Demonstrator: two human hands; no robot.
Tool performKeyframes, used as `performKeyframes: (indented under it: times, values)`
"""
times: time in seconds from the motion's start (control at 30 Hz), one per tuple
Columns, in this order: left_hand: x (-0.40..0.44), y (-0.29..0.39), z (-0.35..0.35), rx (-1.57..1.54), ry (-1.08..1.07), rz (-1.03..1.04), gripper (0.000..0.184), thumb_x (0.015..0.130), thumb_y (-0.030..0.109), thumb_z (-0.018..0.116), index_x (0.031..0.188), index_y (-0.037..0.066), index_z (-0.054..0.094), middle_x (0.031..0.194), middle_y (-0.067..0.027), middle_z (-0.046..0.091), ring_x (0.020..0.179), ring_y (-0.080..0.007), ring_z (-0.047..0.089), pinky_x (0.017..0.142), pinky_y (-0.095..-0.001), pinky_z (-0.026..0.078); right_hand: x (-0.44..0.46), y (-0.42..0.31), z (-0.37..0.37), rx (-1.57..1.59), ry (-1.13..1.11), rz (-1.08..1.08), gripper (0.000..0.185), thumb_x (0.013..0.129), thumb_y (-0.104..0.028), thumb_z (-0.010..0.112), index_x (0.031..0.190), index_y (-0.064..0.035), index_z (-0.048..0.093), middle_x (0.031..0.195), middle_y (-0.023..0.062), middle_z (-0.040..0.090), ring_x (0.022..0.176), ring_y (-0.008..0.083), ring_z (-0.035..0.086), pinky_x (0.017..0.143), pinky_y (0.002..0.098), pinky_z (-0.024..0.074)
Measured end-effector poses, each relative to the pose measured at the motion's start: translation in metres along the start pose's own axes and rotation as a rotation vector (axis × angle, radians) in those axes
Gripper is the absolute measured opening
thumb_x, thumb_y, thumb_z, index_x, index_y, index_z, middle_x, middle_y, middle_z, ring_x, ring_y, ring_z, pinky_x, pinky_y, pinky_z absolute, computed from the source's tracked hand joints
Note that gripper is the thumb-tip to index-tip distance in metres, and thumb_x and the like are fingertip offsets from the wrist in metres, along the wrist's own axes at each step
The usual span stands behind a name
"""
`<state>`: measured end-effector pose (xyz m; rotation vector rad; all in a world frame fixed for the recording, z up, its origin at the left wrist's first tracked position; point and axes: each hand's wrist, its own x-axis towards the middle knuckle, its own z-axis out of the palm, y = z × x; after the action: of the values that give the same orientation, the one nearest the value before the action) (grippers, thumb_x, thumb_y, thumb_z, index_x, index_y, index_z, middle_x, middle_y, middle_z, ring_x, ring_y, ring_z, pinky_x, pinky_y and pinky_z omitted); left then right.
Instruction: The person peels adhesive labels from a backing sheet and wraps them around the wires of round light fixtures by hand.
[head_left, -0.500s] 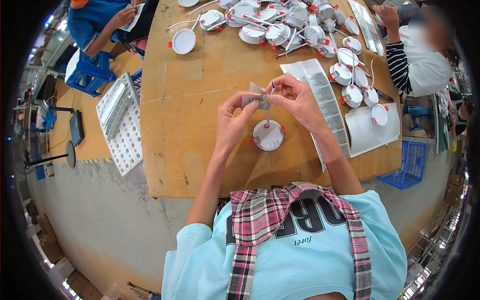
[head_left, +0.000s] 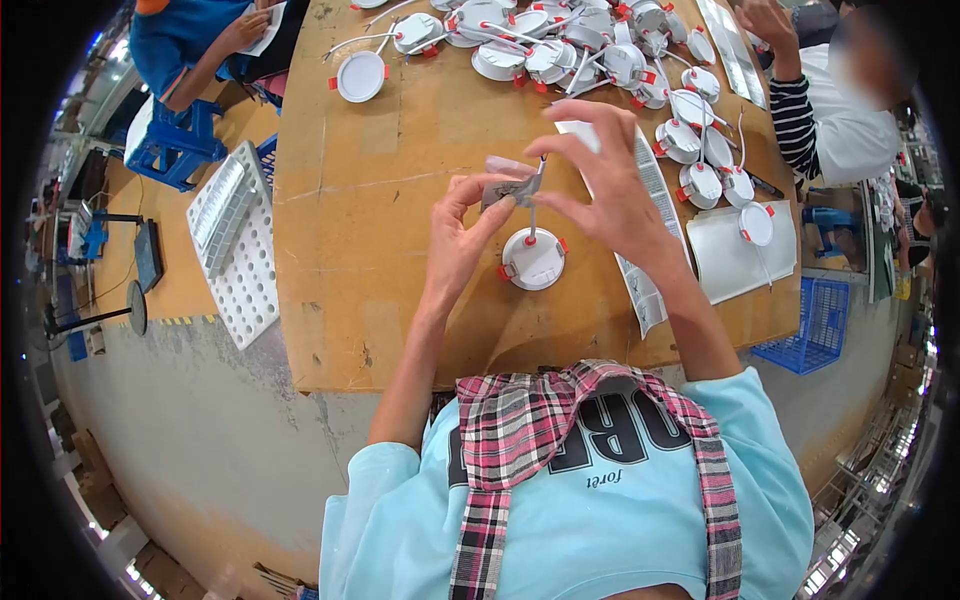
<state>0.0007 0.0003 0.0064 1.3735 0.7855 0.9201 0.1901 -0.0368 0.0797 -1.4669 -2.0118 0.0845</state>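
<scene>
My L hand [head_left: 460, 228] is pinched on the grey label [head_left: 500, 193] by the cord [head_left: 533, 216]; R hand [head_left: 622, 200] has thumb & fingers apart, just beside it. Lamp [head_left: 536, 264] sits on the tbl [head_left: 375, 260] btwn my wrists, cord up.

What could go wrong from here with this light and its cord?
The grey label pinched in the left hand could slip or crease, as the right hand is spread open. A tug on the raised cord might drag the round downlight, which neither hand holds. The right forearm, crossing the printed strip in view, could perhaps nudge it.
</scene>
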Motion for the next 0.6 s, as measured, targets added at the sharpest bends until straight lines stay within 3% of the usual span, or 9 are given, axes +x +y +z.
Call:
performKeyframes:
  times: [0.17, 0.27, 0.47, 0.6]
  values:
    - [-0.001, -0.002, 0.001, 0.017, -0.040, -0.009, 0.023, 0.086, 0.014, 0.066, 0.105, 0.001, 0.068, 0.103, -0.0055, 0.066, 0.102, -0.0128, 0.057, 0.095, -0.0309, 0.039, 0.011, 0.006, 0.007, 0.004, -0.102, -0.150, 0.020, 0.071, -0.010, 0.075, 0.085, -0.0075, 0.062, 0.118, 0.0042, 0.049, 0.116, 0.0300, 0.040, 0.099, 0.0430, 0.0395]
    - [-0.002, 0.005, 0.002, -0.004, -0.031, 0.006, 0.023, 0.088, 0.017, 0.063, 0.105, 0.001, 0.068, 0.105, -0.0057, 0.066, 0.101, -0.0129, 0.057, 0.095, -0.0311, 0.039, 0.013, 0.009, 0.007, 0.031, -0.147, -0.116, 0.016, 0.071, -0.009, 0.074, 0.078, -0.0069, 0.059, 0.114, 0.0038, 0.052, 0.114, 0.0282, 0.042, 0.098, 0.0402, 0.0414]
    - [0.003, 0.003, 0.006, -0.256, 0.023, -0.005, 0.031, 0.096, 0.029, 0.055, 0.110, 0.005, 0.067, 0.099, -0.0057, 0.069, 0.096, -0.0129, 0.057, 0.089, -0.0317, 0.041, 0.011, 0.011, 0.000, 0.053, -0.166, -0.176, 0.016, 0.072, -0.007, 0.073, 0.077, -0.0077, 0.058, 0.111, 0.0025, 0.053, 0.111, 0.0270, 0.044, 0.092, 0.0385, 0.0438]
    - [0.016, -0.010, -0.018, -0.168, 0.189, -0.097, 0.037, 0.100, 0.032, 0.047, 0.118, 0.003, 0.061, 0.096, -0.0067, 0.072, 0.100, -0.0099, 0.057, 0.087, -0.0293, 0.040, 0.005, 0.017, -0.005, 0.121, -0.184, -0.202, 0.017, 0.071, -0.007, 0.073, 0.076, -0.0075, 0.057, 0.110, 0.0007, 0.055, 0.108, 0.0270, 0.047, 0.086, 0.0387, 0.0464]
